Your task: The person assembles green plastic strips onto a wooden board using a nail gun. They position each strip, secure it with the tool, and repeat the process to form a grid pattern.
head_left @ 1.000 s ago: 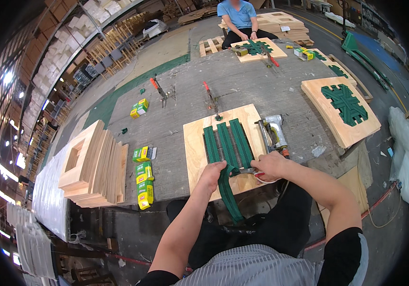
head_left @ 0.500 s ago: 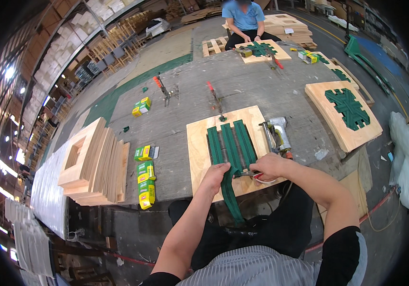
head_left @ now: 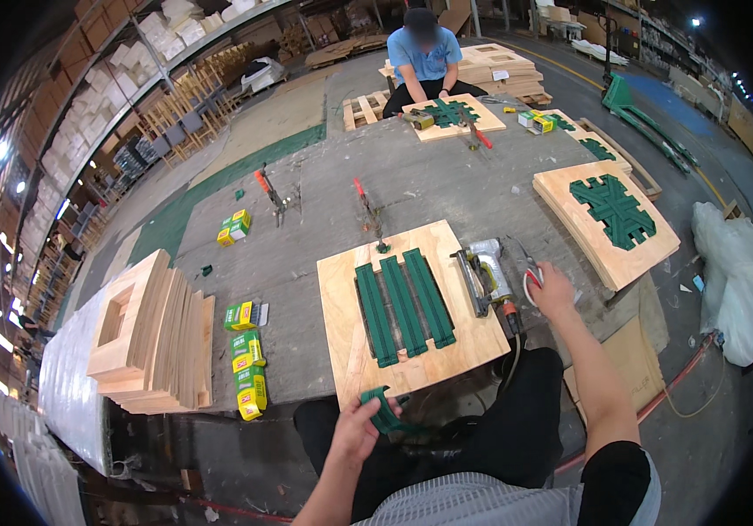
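Observation:
In front of me lies a square wooden frame [head_left: 341, 316] with three green webbing strips [head_left: 404, 302] stretched side by side over its opening. My left hand [head_left: 357, 428], just off the frame's near edge, is closed on a loose length of green webbing [head_left: 380, 414]. Beyond the frame's right side, my right hand [head_left: 555, 289] grips a pair of red-handled scissors [head_left: 531, 275] close to the tabletop. Between that hand and the frame rests a pneumatic staple gun [head_left: 488, 270], its hose running toward my lap.
Stacked wooden frames [head_left: 153, 337] stand at left beside yellow-green boxes [head_left: 249, 351]. Two red-handled toggle clamps [head_left: 365, 206] rise from the table. At right sits a frame stack topped with woven webbing [head_left: 611, 210]. Across the table, a person in blue [head_left: 424, 61] works on another frame.
The webbing tail no longer hangs from the right strip; a loose piece is in my left hand, which moved down and left. My right hand carried the scissors right, past the staple gun.

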`<action>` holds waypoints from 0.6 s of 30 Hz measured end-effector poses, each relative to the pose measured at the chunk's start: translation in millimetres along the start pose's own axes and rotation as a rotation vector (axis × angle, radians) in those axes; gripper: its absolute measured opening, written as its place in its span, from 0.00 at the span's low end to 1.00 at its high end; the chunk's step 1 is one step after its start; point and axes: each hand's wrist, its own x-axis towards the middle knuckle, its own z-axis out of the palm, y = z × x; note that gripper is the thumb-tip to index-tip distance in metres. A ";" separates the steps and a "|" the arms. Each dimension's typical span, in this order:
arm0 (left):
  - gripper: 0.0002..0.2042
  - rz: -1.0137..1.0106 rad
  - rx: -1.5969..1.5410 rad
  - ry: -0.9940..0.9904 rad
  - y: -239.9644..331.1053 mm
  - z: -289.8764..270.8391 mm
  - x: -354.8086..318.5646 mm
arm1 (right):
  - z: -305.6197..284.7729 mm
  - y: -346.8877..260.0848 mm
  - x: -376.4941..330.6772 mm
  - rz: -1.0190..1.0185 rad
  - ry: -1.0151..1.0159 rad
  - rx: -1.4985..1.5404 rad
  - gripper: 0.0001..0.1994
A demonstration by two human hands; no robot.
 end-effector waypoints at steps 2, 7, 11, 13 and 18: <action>0.17 -0.039 -0.066 0.084 -21.7 1.0 -17.9 | 2.3 2.8 6.3 0.001 -0.030 -0.060 0.19; 0.14 -0.125 -0.066 -0.066 -64.4 -6.8 -26.7 | 29.0 -13.3 20.9 -0.027 -0.058 0.022 0.19; 0.13 -0.151 0.141 -0.100 -54.2 9.7 -36.0 | 58.5 -83.3 25.4 0.147 -0.311 0.090 0.23; 0.15 -0.105 0.253 -0.107 -47.9 17.9 -35.1 | 61.0 -93.2 26.6 0.150 -0.290 0.116 0.25; 0.20 0.006 0.320 -0.157 -10.8 38.0 -24.5 | 65.1 -62.2 39.1 0.038 -0.135 0.149 0.25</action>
